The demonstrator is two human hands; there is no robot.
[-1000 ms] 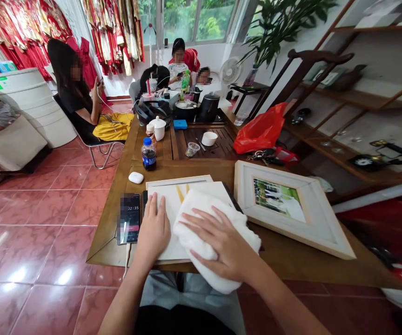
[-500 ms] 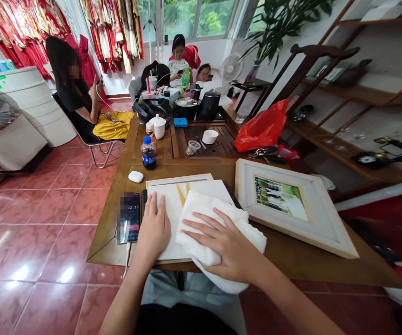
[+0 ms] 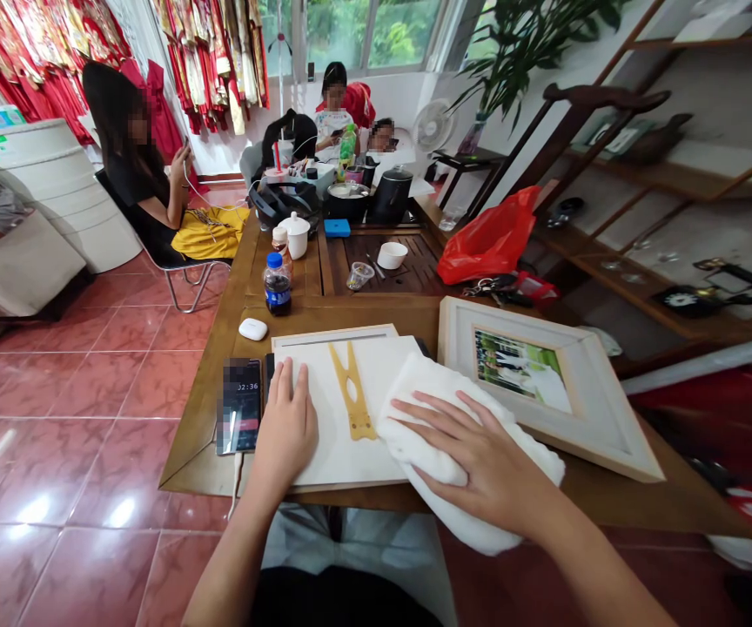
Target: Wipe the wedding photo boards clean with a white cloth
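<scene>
My left hand [image 3: 291, 424] lies flat on the left side of a white board [image 3: 324, 453], fingers stretched forward. Spread over a bundled white cloth [image 3: 428, 392], the fingers of my right hand [image 3: 480, 444] rest on top while the thumb tucks below a fold, gripping it. The cloth covers the board's right edge and hangs over the table's front edge. Between my hands, a yellow forked shape [image 3: 353, 392] with an oval opening shows on the board. A light wooden frame edge [image 3: 337, 332] shows behind the board.
A framed photo [image 3: 526, 370] lies at the right. By my left hand are a phone [image 3: 240, 409] with a cable, a white earbud case [image 3: 253, 329] and a cola bottle [image 3: 278, 286]. Farther back are a small white bowl [image 3: 392, 255], a red bag [image 3: 490, 235] and several people.
My right hand has slid to the right with the cloth, uncovering most of the yellow shape. My left hand has stayed on the board.
</scene>
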